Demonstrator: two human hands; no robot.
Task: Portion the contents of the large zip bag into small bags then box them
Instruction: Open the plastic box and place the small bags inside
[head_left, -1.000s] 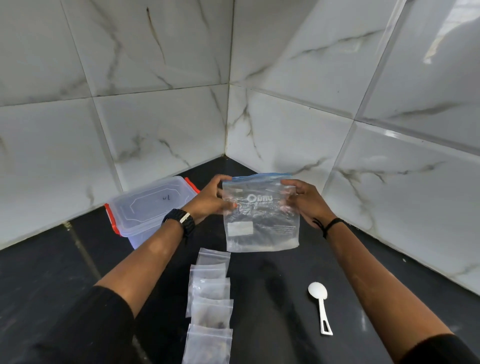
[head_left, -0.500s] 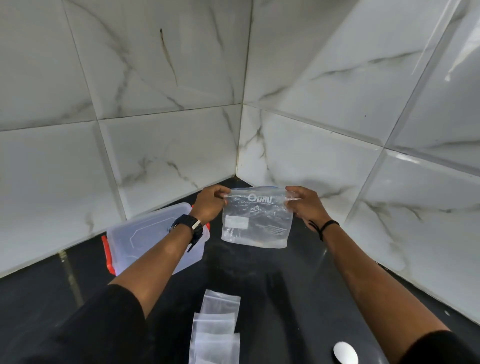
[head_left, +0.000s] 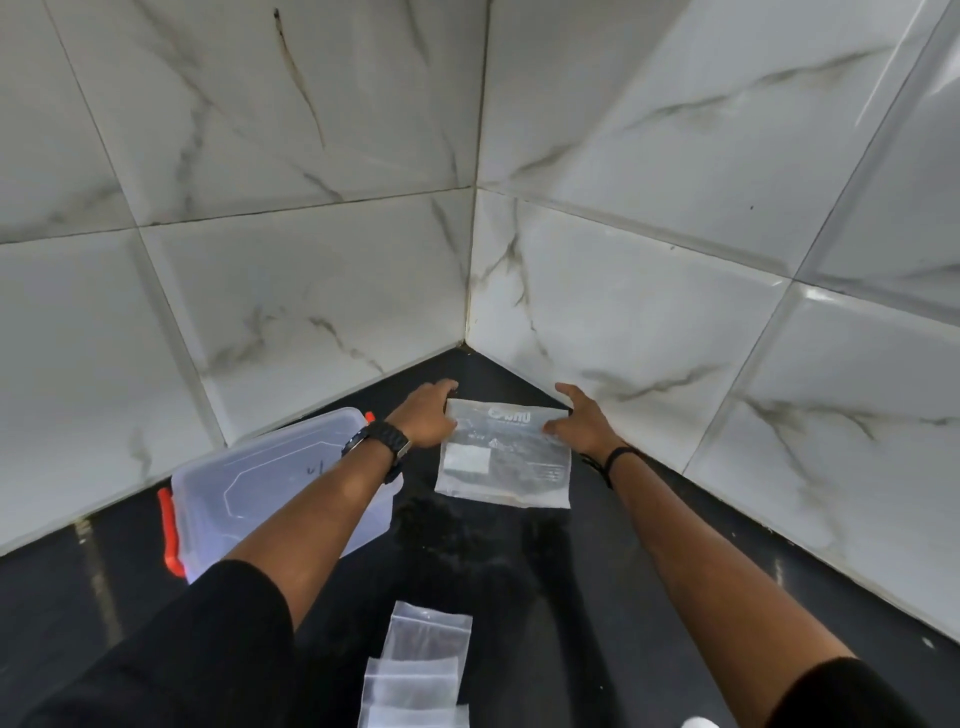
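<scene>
The large zip bag (head_left: 511, 462), clear with white print and a white label, lies flat on the black counter close to the wall corner. My left hand (head_left: 428, 413) curls its fingers round the bag's top-left corner. My right hand (head_left: 576, 421) is at the top-right corner, thumb resting on the bag and fingers spread above it. A row of small clear bags (head_left: 423, 660) with dark contents lies near the bottom edge. The clear plastic box (head_left: 249, 493) with red latches, lid on, stands left of my left forearm.
White marble-look tiled walls (head_left: 649, 322) meet in a corner just behind the bag. A bit of a white spoon (head_left: 698, 722) shows at the bottom edge. The black counter (head_left: 597, 597) runs between my arms.
Both hands carried the large bag forward and down from mid-air onto the counter by the corner. My right hand's fingers have loosened. The view tilted up, so the small bags and spoon slid toward the bottom.
</scene>
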